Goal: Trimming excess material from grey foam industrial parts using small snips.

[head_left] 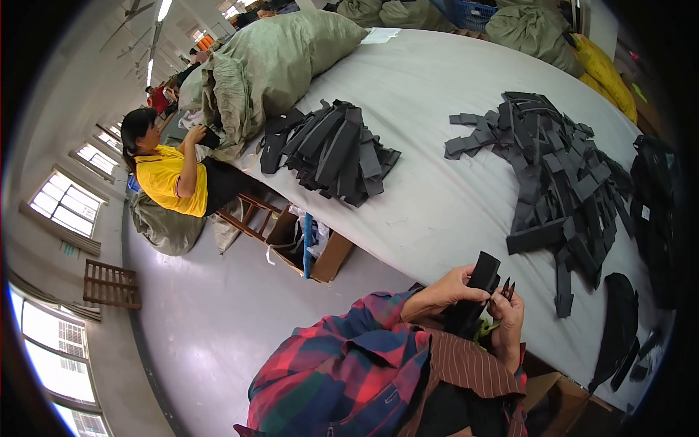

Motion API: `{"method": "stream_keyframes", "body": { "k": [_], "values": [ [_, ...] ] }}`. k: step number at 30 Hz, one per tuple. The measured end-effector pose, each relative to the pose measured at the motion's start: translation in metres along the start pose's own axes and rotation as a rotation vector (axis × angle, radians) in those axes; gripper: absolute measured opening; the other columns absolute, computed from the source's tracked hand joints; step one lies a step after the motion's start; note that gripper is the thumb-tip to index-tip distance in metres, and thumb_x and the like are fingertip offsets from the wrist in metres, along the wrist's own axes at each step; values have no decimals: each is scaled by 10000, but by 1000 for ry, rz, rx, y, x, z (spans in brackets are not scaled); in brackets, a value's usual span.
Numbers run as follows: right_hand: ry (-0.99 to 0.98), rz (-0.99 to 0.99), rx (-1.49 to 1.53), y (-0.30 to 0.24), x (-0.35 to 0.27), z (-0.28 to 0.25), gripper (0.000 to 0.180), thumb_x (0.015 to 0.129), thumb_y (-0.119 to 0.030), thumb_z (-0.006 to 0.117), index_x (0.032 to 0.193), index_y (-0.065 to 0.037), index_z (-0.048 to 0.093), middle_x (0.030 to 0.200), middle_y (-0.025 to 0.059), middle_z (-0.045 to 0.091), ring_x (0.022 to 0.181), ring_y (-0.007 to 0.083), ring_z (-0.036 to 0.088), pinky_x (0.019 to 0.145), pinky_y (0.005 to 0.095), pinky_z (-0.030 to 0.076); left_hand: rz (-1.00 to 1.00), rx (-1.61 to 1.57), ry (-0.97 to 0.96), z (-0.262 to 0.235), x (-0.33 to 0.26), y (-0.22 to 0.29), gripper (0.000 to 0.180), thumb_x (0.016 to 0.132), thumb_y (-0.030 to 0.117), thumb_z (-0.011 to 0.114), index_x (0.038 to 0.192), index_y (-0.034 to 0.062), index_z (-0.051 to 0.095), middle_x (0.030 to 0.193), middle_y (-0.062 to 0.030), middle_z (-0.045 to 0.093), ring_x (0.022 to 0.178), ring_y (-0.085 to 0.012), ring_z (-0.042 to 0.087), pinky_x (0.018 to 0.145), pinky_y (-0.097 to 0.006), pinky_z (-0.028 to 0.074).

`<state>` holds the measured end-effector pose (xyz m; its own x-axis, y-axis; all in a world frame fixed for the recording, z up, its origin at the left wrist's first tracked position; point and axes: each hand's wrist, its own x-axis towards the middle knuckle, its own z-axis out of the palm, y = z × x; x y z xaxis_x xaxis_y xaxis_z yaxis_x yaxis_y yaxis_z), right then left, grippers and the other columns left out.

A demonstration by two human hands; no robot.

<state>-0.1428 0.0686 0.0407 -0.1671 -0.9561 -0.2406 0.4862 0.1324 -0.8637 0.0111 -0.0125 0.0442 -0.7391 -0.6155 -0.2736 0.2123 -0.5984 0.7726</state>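
Observation:
At the near edge of the white-covered table, my left hand is closed around a dark fabric strip, pinching it between thumb and fingers. My right hand grips small thread snips, their dark pointed blades standing up beside the strip. Something yellow-green shows between the two hands; what it is I cannot make out. Farther off on the table lies a pile of dark grey fabric strips. A larger loose heap of similar pieces spreads to the right.
A big green sack leans on the table's far left. Past it, a person in a yellow shirt handles a dark piece. Black fabric items lie along the right edge. A cardboard box stands under the table's left side.

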Motion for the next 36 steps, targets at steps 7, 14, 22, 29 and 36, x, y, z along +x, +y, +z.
{"method": "stream_keyframes", "body": {
  "k": [7, 14, 22, 29, 36],
  "values": [
    [-26, 0, 54, -13, -9, -7, 103, 805, -102, 571, 836, -6, 553, 645, 17, 509, 490, 38, 349, 488, 181, 294, 13, 102, -85, 6, -10, 3, 354, 793, 16, 649, 1134, 23, 554, 934, -35, 640, 855, -127, 609, 796, -271, 489],
    [-2, 23, 13, -23, -16, -7, 164, 801, -151, 571, 689, -84, 471, 618, -42, 413, 533, 46, 369, 557, 207, 353, -102, -149, -155, -11, -9, -8, 410, 939, 399, 455, 1114, 56, 595, 1065, -73, 636, 1002, -187, 577, 885, -385, 448],
    [-45, -34, -68, -48, 2, 2, 176, 833, -207, 607, 822, -32, 629, 699, -56, 521, 617, 22, 389, 547, 198, 272, -27, 323, -37, 20, -8, 52, 280, 835, 60, 633, 1102, -24, 636, 1028, -88, 662, 905, -120, 609, 834, -237, 474],
    [-63, -131, -152, -43, 1, -1, 146, 847, -179, 617, 851, -34, 634, 805, -51, 579, 706, 17, 432, 655, 195, 344, 2, 406, -53, 26, 0, 37, 273, 825, 8, 642, 1093, -41, 635, 933, -72, 671, 775, -92, 607, 720, -221, 504],
    [-105, -113, -171, -42, -3, -1, 151, 860, -160, 620, 876, -12, 644, 813, -43, 583, 775, 36, 487, 726, 203, 388, 40, 485, 24, 24, -4, 29, 176, 821, 62, 685, 965, -38, 673, 857, -62, 669, 717, -83, 600, 649, -203, 489]
  ]
}}
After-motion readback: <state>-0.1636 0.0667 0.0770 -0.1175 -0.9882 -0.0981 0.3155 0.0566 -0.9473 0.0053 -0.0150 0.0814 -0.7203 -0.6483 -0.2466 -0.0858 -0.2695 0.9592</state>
